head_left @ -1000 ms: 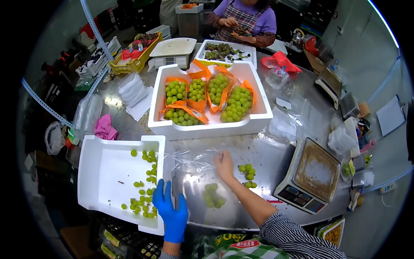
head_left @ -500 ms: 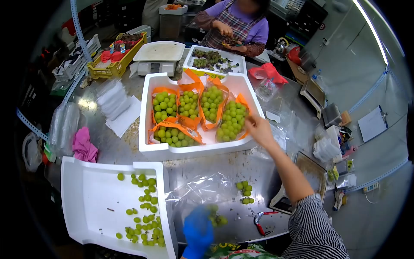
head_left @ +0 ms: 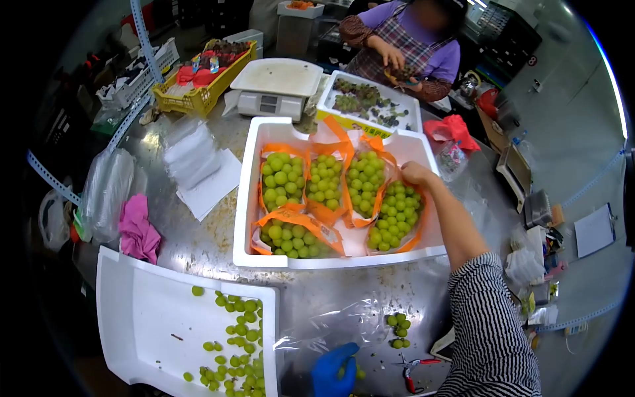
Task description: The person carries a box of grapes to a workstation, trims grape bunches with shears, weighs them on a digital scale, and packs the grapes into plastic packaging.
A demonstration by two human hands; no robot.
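Note:
My bare right hand (head_left: 415, 173), fingers closed, is at the upper edge of the rightmost orange-trimmed bag (head_left: 423, 215) of green grapes (head_left: 397, 210), seemingly pinching its rim; the fingertips are partly hidden. This bag stands with several similar ones in a white foam box (head_left: 261, 259). Low in the view, my blue-gloved left hand (head_left: 335, 370) curls round a small grape cluster (head_left: 359, 372), mostly covered by the fingers. Near it lie a clear plastic sheet (head_left: 331, 327), small loose clusters (head_left: 398, 324) and red-handled snips (head_left: 410, 377).
A white foam tray (head_left: 142, 311) with loose grapes is at lower left. Behind the box stand a scale (head_left: 274, 86) and a tray of dark grapes (head_left: 367, 102), where another person (head_left: 403, 49) works. A pink cloth (head_left: 139, 231) and white sheets (head_left: 215, 182) lie left.
The view has shifted, so the table's things appear farther right and lower. My right hand has moved from the bag's right side up to its top edge. My left hand stays low near the snips.

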